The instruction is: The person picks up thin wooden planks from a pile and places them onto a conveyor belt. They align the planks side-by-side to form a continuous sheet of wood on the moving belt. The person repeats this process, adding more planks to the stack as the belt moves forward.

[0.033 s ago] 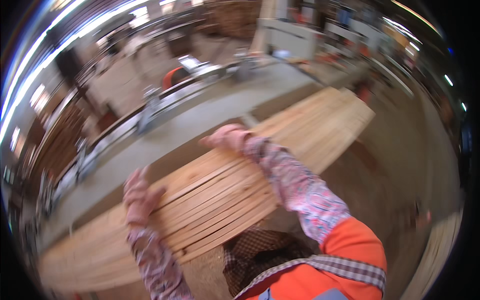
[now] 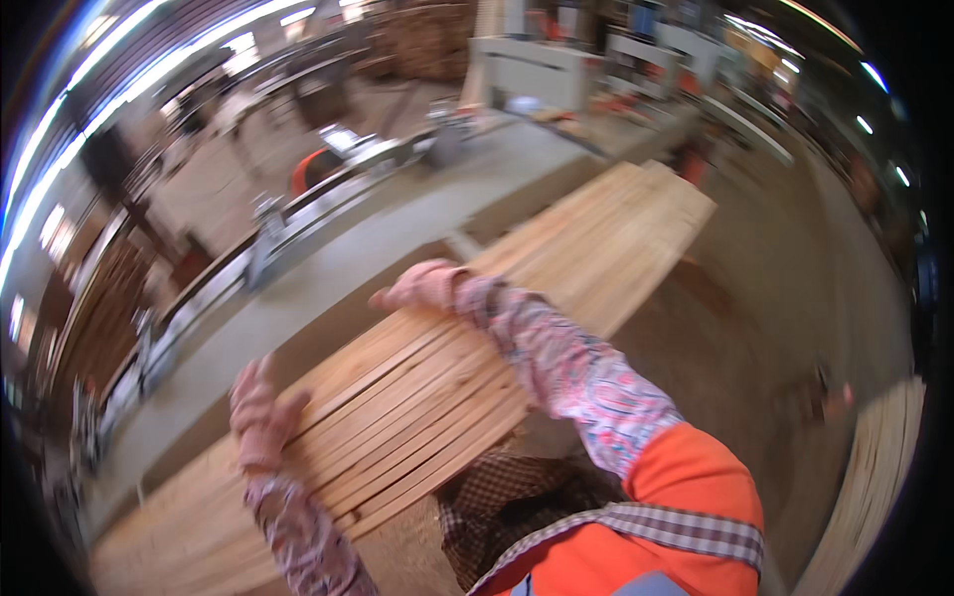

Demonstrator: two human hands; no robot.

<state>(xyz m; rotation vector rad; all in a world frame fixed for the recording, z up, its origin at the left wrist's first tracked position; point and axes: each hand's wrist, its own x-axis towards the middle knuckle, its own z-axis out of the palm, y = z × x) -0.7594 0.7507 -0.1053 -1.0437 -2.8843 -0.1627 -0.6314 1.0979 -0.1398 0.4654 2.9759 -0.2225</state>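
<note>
Both our hands lie on a row of planks beside the desk

We have a row of long planks [image 2: 427,392] in front of us, laid side by side along the near edge of the grey desk [image 2: 348,253], slanting from its near left corner up toward its right end. What bears them is hidden. Several dark gaps show between the planks on our side.

Our left hand [image 2: 264,415] is at the planks' far side, its fingers open and pointing toward the desk, the thumb spread to the right. Our right hand [image 2: 425,285] lies across the far side too, farther along to the right; its fingers reach past that side, and we cannot tell whether they grip.

We wear patterned sleeves [image 2: 556,348] and an orange top [image 2: 696,472] with a checked strap [image 2: 686,524]. Metal fittings [image 2: 266,223] line the desk's far edge. More boards [image 2: 874,477] lie low on our right.
</note>
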